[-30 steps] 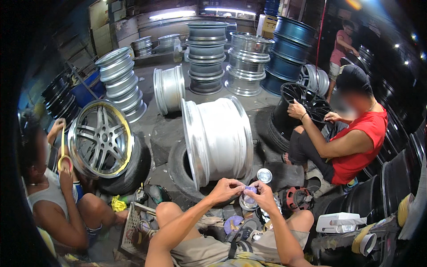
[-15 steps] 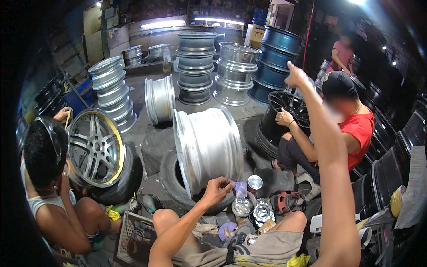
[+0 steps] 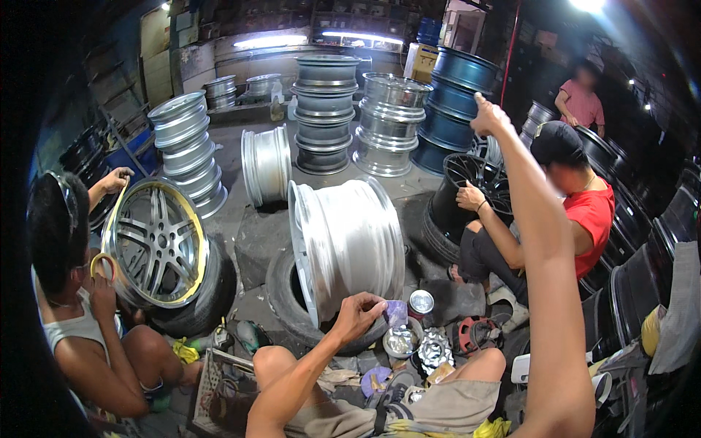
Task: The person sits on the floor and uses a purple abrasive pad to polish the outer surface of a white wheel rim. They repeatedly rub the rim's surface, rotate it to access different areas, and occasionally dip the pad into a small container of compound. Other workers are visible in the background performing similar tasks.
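Note:
My left hand (image 3: 361, 315) pinches a small piece of purple sandpaper (image 3: 396, 312) in front of my knees. Just beyond it, a wide silver wheel rim (image 3: 358, 241) rests tilted on a black tire (image 3: 281, 281). My right hand (image 3: 489, 118) is raised high with the arm stretched out, one finger extended and nothing seen in it. Behind that hand stand stacked dark blue rims (image 3: 445, 109). By my left hand are a tub with crumpled foil (image 3: 401, 342), a round can (image 3: 421, 301) and a shiny silver part (image 3: 436, 348).
At left, a person (image 3: 87, 336) holds yellow tape by a spoked rim (image 3: 162, 233). At right, a person in red (image 3: 593, 219) handles a black rim (image 3: 467, 175). A crate (image 3: 213, 398) stands by my left leg. Silver rim stacks (image 3: 325, 117) stand farther back.
The person at left has lifted their head and brought a tape roll into sight. The far person in pink has straightened up. My hands have barely moved; the view has shifted slightly.

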Demonstrator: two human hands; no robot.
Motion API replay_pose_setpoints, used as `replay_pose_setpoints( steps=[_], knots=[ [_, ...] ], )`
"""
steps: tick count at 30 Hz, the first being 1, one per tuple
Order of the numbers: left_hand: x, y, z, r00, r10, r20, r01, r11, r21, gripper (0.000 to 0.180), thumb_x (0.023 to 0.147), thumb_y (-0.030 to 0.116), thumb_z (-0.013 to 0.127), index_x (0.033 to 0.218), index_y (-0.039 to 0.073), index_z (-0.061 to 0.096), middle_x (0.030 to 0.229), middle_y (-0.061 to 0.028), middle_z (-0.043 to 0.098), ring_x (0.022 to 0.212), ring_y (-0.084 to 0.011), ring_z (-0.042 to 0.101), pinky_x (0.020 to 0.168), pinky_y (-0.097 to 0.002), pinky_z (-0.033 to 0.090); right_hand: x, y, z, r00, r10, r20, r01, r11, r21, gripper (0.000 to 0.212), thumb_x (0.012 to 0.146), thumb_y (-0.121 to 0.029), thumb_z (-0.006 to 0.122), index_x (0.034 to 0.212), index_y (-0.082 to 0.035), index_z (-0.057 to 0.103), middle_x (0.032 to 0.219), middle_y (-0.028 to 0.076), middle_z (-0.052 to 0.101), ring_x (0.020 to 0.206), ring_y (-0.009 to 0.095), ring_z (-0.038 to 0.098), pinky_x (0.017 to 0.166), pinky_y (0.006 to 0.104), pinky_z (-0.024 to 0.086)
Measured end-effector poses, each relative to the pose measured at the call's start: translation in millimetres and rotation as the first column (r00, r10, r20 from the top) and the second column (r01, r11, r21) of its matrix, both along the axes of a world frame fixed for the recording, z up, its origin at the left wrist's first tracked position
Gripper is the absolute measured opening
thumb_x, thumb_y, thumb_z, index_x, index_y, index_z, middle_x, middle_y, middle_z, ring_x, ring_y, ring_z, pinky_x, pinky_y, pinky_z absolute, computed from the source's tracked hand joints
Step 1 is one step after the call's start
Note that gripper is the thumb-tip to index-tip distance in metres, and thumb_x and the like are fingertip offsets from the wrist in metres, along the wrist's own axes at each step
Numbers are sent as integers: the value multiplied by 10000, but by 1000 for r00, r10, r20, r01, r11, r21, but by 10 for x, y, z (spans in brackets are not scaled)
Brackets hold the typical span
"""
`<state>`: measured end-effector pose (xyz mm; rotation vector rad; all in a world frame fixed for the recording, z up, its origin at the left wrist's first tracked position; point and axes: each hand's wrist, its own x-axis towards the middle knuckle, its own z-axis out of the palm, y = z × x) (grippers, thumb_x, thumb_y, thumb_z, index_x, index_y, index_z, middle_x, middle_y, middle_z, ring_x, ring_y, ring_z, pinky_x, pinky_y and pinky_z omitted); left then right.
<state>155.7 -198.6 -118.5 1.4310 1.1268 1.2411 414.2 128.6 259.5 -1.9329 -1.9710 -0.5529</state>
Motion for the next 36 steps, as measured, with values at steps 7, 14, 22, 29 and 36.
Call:
replay_pose_setpoints(
  steps=[7, 14, 22, 29, 36],
  knots=[
    [-127, -67, 18, 996, 89, 29, -87, 994, -59, 247, 961, 183, 750, 1034, -53, 762, 848, -81, 747, 778, -108, 666, 706, -283, 545, -331, -1947, -2164, 395, 737, -548, -919, 333, -212, 370, 917, -338, 791, 1160, -62, 744, 972, 91, 738, 881, 190, 682, 815, 349, 556],
    [-8, 38, 39, 994, 102, 44, -97, 989, -113, 236, 1006, 136, 696, 1146, -50, 739, 971, -74, 751, 840, -108, 687, 790, -264, 593, -412, -3043, -3427, 257, 92, -962, -795, 586, -157, 284, 910, -240, 835, 997, -1, 710, 800, -47, 648, 696, 31, 522, 623, 219, 453],
    [17, 130, 70, 900, -72, 430, 168, 967, -190, 344, 1012, 150, 702, 1308, -25, 684, 1014, -75, 743, 865, -121, 698, 801, -270, 599, -357, -2996, -3520, -107, -82, -991, -818, 574, 41, 268, 1008, -150, 693, 1211, 24, 716, 1042, -8, 728, 894, 62, 613, 839, 263, 511],
    [-74, 105, 147, 911, -67, 406, 161, 966, -202, 266, 974, 164, 757, 1153, -26, 709, 939, -58, 729, 825, -106, 679, 768, -264, 591, -498, -3066, -3517, -229, -219, -949, -793, 608, 51, 199, 1013, -161, 692, 1160, -33, 728, 972, -34, 704, 851, 41, 585, 792, 238, 483],
    [-91, 95, 39, 936, -14, 351, 67, 988, -140, 277, 969, 145, 763, 1157, -51, 712, 985, -77, 740, 868, -110, 689, 798, -260, 589, -577, -3044, -3572, 18, 139, -990, -786, 615, 72, 144, 976, -166, 747, 1000, -34, 694, 849, -66, 599, 775, 30, 504, 698, 229, 421]
  ],
)
